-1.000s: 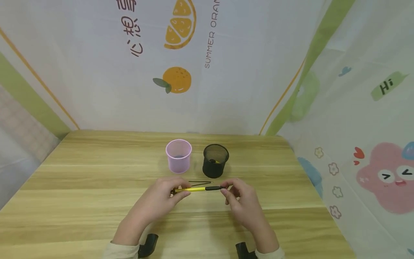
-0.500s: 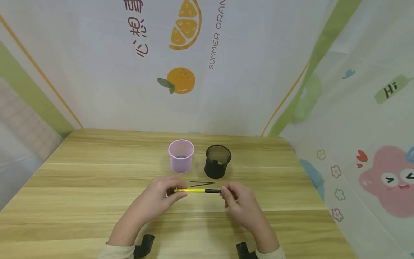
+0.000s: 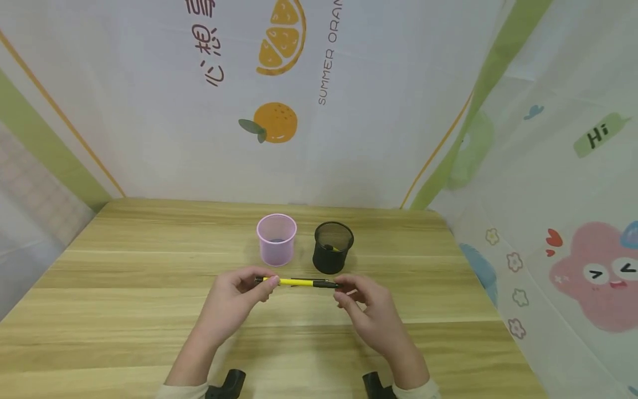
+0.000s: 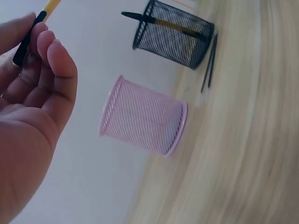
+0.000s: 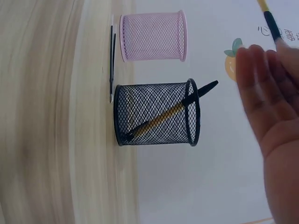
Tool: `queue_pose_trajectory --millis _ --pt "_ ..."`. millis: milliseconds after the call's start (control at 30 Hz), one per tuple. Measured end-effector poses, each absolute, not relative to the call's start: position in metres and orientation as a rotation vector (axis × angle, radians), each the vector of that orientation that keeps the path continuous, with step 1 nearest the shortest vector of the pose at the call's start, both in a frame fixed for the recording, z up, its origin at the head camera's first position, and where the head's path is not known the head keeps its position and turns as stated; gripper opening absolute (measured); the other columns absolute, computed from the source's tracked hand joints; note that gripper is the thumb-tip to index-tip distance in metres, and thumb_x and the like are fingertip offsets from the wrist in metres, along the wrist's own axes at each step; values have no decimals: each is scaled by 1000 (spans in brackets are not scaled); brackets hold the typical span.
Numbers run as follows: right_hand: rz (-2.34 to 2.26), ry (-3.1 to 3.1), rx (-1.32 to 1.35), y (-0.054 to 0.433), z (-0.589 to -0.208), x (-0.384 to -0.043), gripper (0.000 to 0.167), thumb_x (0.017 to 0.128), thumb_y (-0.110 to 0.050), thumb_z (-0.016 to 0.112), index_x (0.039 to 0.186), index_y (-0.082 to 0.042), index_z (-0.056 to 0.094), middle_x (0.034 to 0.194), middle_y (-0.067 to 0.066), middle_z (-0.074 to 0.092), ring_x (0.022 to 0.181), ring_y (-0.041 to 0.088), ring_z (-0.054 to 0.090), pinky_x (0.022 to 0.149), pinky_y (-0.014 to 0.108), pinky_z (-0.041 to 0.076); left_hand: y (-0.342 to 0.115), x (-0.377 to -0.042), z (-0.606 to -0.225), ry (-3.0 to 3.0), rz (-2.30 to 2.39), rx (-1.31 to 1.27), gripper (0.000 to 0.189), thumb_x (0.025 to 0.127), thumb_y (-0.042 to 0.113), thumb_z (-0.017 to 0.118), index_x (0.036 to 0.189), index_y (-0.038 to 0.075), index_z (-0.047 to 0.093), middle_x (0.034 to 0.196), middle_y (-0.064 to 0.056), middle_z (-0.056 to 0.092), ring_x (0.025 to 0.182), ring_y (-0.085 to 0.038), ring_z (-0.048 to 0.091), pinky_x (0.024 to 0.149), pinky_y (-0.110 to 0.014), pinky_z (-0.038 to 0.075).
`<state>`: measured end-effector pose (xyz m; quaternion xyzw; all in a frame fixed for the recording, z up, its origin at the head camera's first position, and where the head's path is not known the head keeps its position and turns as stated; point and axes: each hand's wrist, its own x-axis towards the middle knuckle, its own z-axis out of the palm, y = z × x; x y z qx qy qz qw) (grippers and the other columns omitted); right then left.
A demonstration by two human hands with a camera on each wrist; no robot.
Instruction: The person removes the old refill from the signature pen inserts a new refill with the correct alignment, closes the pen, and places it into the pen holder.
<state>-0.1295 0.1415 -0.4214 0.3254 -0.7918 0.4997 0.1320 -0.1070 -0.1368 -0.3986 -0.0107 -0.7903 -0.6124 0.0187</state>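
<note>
A yellow pen [image 3: 296,282] with a black grip and black end is held level above the table between both hands. My left hand [image 3: 231,302] pinches its rear end between thumb and fingers. At the black tip end, my right hand [image 3: 371,313] pinches the pen with thumb and fingertips; the very tip is hidden. Two thin dark pen refills [image 4: 212,60] lie on the table, partly covered by the pen in the head view. Beyond them stands a black mesh pen cup [image 3: 330,260], with another yellow and black pen [image 5: 161,116] leaning inside.
A pink mesh pen cup [image 3: 276,254] stands left of the black one, with a small gap between them. The wooden table [image 3: 124,299] ends at a printed white curtain [image 3: 359,155] behind the cups. More curtain hangs along the right side.
The pen has risen slightly in the head view and now overlaps the refills. My left hand has turned and shifted a little left. My right hand keeps almost the same place at the tip.
</note>
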Motion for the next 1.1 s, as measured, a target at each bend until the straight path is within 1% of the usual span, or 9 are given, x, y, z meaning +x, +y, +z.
queue_pose_trajectory --millis 100,267,367,467,700,767,867,967,1100 --pt "1437 -2160 1003 139 -421 -130 22 93 13 71 112 1 71 104 15 74 82 18 75 71 28 66 -135 -105 -396 -2372 -2028 8 19 98 21 79 106 4 78 80 -3 70 75 -16 68 76 -30 60" --pt "1409 -2112 977 138 -420 -131 19 94 13 70 106 -2 71 94 11 73 75 18 73 70 23 63 -132 -104 -397 -2315 -2123 -15 20 97 16 78 108 -2 76 81 -1 74 72 -16 69 81 -30 61" --pt "1385 -2115 952 139 -420 -131 18 96 12 67 100 -5 70 84 7 70 70 15 69 68 20 60 -131 -102 -399 -2320 -2104 -85 19 96 11 79 110 0 76 87 1 75 79 -15 71 83 -29 63" --pt "1389 -2113 920 140 -422 -131 22 97 13 64 92 -8 67 74 4 66 64 13 65 64 18 56 -130 -101 -401 -2313 -2087 -161 19 94 7 80 111 1 76 95 1 76 86 -13 73 85 -29 64" --pt "1442 -2115 893 137 -427 -131 39 102 11 55 71 -11 57 58 1 60 51 6 54 49 15 44 -127 -99 -405 -2257 -1981 -243 10 89 -1 81 98 2 80 108 -3 79 101 -6 73 90 -25 63" --pt "1436 -2120 871 136 -428 -130 42 103 10 54 67 -13 55 55 -1 58 49 4 51 46 14 40 -127 -99 -406 -2237 -2008 -285 14 88 -3 81 102 1 79 111 -4 78 104 -8 74 91 -26 63" --pt "1414 -2091 860 136 -428 -130 40 101 12 55 69 -12 56 56 -1 58 49 6 53 48 14 43 -129 -99 -407 -2229 -2101 -343 31 91 0 80 120 0 73 116 -9 77 104 -13 75 91 -31 65" --pt "1378 -2049 879 136 -427 -131 33 97 16 59 77 -10 61 62 2 60 53 9 57 53 14 49 -132 -100 -408 -2292 -2173 -368 41 99 9 75 137 3 64 113 -14 77 94 -18 76 85 -34 66" --pt "1366 -2041 910 136 -426 -131 22 94 17 65 92 -5 67 76 5 64 61 12 60 63 16 55 -134 -101 -407 -2393 -2193 -336 32 107 21 65 132 1 66 98 -14 76 78 -15 72 75 -33 65"
